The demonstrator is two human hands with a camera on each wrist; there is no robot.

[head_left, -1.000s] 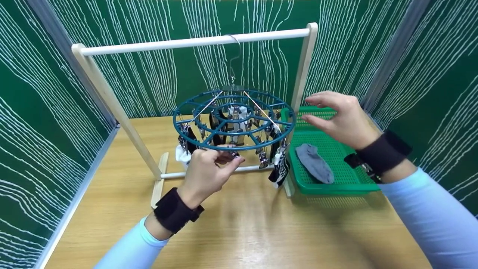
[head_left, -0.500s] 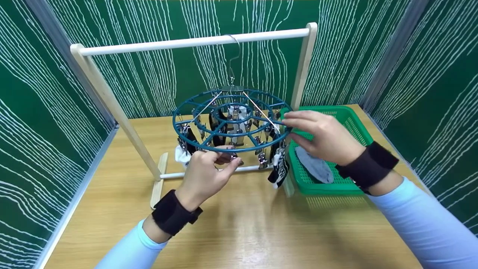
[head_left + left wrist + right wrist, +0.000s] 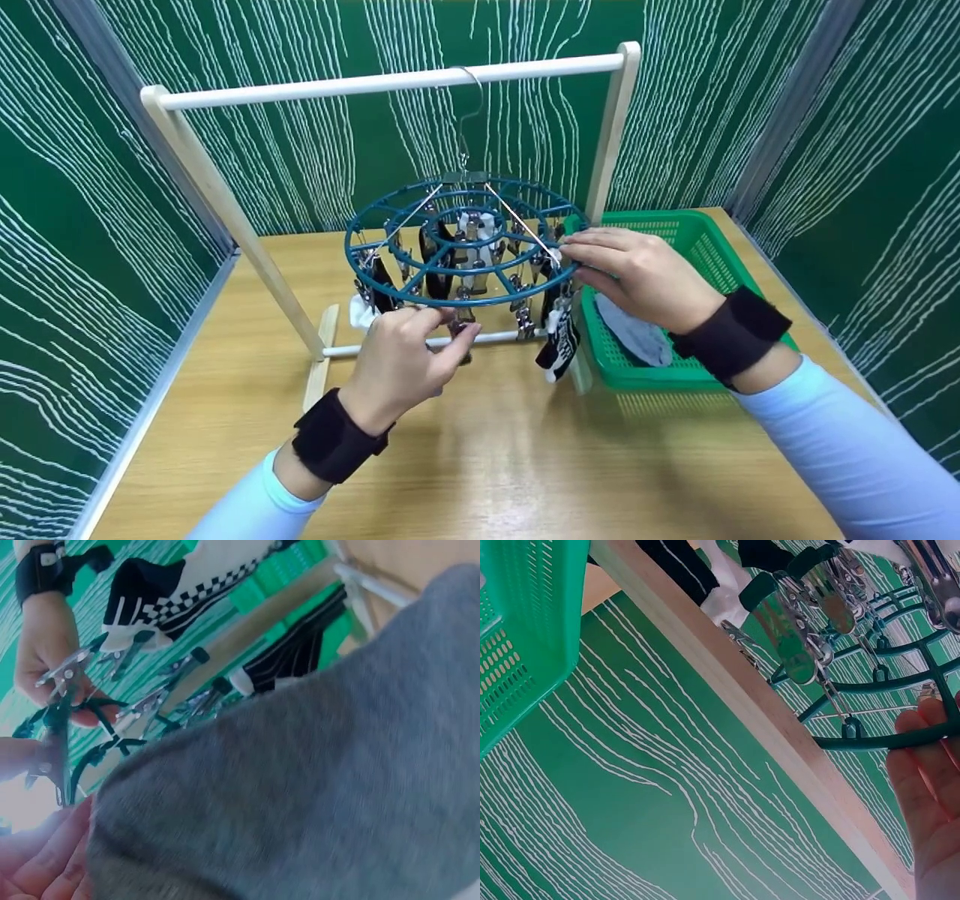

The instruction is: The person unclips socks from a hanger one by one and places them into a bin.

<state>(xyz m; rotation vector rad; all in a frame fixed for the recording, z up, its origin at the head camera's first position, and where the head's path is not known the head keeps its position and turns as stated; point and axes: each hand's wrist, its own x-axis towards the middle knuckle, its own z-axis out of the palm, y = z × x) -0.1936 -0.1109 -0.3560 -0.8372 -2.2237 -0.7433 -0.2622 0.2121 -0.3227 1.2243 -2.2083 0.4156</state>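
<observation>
The wooden rack stood at upper left of the head view, its rail running right across the top. At centre, the round teal clip hanger hung from that rail by its hook. Your left hand, at lower centre, had thumb and fingers pinched round a metal clip beneath the hanger's near rim. A black-and-white sock hung clipped at the hanger's right side. Your right hand grasped the hanger's right rim, fingers curled over it. At right, the green basket sat on the table, a grey sock lying inside.
</observation>
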